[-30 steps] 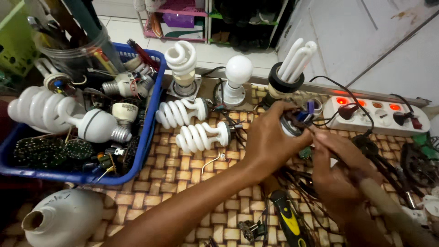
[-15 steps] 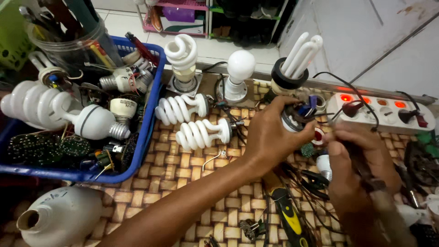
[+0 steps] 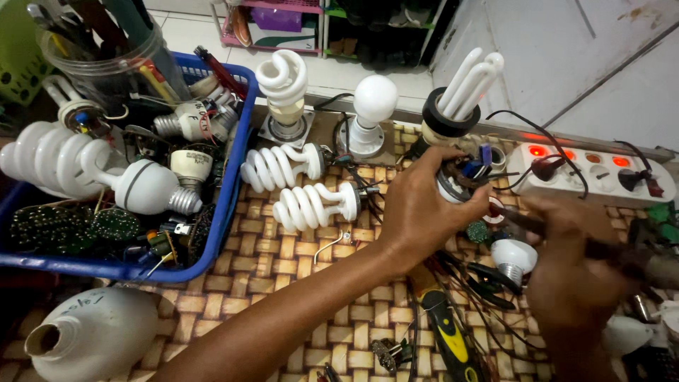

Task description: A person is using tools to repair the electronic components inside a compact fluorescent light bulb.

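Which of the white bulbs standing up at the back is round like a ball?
The middle one, the round bulb. On its left the spiral bulb is twisted like a curl, and on its right the tube bulb has straight white tubes in a black collar.

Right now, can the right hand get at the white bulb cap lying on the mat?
Probably yes: the right hand is next to the white bulb cap, nothing covering it, but the hand already grips a tool, so fingers aren't free.

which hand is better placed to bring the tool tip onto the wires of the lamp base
Right. The right hand already holds the tool, its tip beside the lamp base. The left hand is wrapped around that base, holding it off the mat.
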